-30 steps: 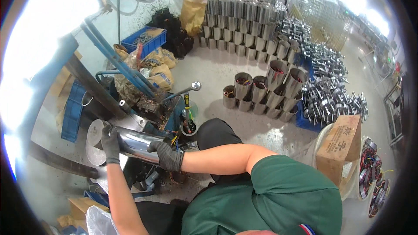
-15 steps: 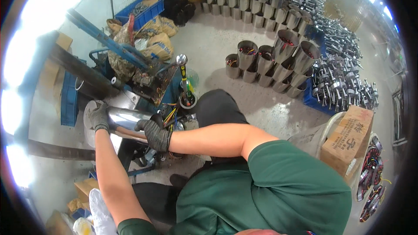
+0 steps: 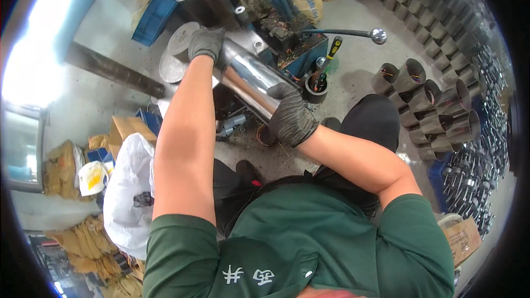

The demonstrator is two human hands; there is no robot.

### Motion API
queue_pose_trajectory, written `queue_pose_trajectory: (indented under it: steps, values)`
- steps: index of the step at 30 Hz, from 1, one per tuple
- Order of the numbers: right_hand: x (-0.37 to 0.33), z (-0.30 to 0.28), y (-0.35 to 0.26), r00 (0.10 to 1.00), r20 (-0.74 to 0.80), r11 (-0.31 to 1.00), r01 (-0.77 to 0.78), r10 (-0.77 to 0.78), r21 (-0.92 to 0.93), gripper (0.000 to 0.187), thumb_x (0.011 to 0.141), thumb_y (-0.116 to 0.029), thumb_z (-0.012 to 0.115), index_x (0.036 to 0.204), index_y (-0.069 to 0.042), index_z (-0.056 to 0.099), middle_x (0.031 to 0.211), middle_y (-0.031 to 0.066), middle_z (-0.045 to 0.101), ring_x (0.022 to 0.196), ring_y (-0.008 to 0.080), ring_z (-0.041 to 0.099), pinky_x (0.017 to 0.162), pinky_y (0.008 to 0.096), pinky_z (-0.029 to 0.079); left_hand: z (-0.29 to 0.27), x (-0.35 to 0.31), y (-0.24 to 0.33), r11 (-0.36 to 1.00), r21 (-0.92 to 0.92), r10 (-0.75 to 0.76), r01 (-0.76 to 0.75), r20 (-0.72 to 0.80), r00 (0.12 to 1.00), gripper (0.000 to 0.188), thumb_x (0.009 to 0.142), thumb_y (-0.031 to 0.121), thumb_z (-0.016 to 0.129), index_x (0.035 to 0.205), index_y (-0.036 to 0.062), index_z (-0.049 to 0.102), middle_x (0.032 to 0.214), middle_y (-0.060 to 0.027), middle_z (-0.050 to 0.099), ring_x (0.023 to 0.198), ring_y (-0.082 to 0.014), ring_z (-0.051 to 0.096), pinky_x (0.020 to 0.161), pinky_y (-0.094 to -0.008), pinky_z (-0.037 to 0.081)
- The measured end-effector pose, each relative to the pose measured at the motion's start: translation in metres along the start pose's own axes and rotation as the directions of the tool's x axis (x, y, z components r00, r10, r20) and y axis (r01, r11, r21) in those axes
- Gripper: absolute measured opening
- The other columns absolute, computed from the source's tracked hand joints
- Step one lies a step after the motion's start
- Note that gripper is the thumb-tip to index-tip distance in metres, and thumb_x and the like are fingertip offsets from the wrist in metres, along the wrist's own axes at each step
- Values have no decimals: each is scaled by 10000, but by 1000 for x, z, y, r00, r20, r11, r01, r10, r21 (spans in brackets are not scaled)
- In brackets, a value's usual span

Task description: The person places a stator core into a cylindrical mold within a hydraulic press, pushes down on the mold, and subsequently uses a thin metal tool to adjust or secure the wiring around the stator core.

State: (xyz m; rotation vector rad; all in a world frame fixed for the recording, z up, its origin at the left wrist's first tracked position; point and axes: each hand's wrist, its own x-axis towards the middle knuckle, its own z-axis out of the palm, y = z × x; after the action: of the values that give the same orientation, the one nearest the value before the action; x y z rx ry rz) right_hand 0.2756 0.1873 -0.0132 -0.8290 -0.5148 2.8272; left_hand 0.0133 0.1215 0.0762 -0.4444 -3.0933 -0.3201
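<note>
Shiny steel makes the smooth, round tube point(image 3: 251, 72) that lies slanted between your left hand point(image 3: 207, 44) and your right hand point(image 3: 292, 117). Your right hand is wrapped around the near end, thumb on top, maybe so the tube does not roll. Your left hand is bent over the far end, perhaps to keep it steady; I cannot tell how tight its fingers are. Both hands wear stretchy grey gloves point(image 3: 297, 124), likely to save your skin. Just left of your left hand is a flat, dull, round metal plate point(image 3: 171, 67). Past your right hand, a yellow and black screwdriver point(image 3: 334, 48) stands in a round dark cup point(image 3: 316, 98), maybe to be easy to grab. Further right are thin steel cans point(image 3: 418, 101), some with coloured wires inside
</note>
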Motion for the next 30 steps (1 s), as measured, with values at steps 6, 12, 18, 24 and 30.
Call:
queue_pose_trajectory:
  steps: [6,12,18,24,30]
  values:
    - [-45,9,-19,992,-127,984,-41,20,-172,347,774,-235,654,1062,-45,615,1006,139,644,897,259,624,823,365,528,14,11,-6,998,-61,-8,3,-68,998,696,883,577,616,1292,17,665,1362,-268,598,1311,-407,545,1126,-465,398]
    - [-20,-32,-14,961,230,777,261,-153,-573,467,782,-194,615,1220,-38,581,1112,147,651,1045,307,652,952,428,536,16,9,6,992,-126,-30,11,-147,989,564,867,481,683,1124,-17,746,1209,-261,701,1172,-395,659,1006,-450,510]
    - [-19,-27,-17,993,70,989,-90,99,-115,639,773,-221,602,1366,1,507,1234,196,624,1099,339,649,1013,459,535,17,-3,9,979,-178,-123,94,-157,980,516,901,460,656,1126,6,754,1215,-251,701,1171,-400,664,985,-471,533]
    - [-19,-21,-30,985,108,988,-143,136,65,645,770,-201,572,1369,21,486,1269,210,605,1127,371,642,1052,468,535,17,6,7,974,-196,-136,111,-117,984,510,897,470,676,1146,33,757,1221,-229,711,1160,-396,673,977,-467,537]
    - [-23,-24,-26,985,159,996,-73,65,45,636,768,-181,570,1368,17,496,1298,215,597,1170,366,625,1063,478,524,17,10,8,979,-187,-94,80,-69,993,479,880,441,699,1115,29,768,1192,-230,721,1132,-392,683,968,-462,534]
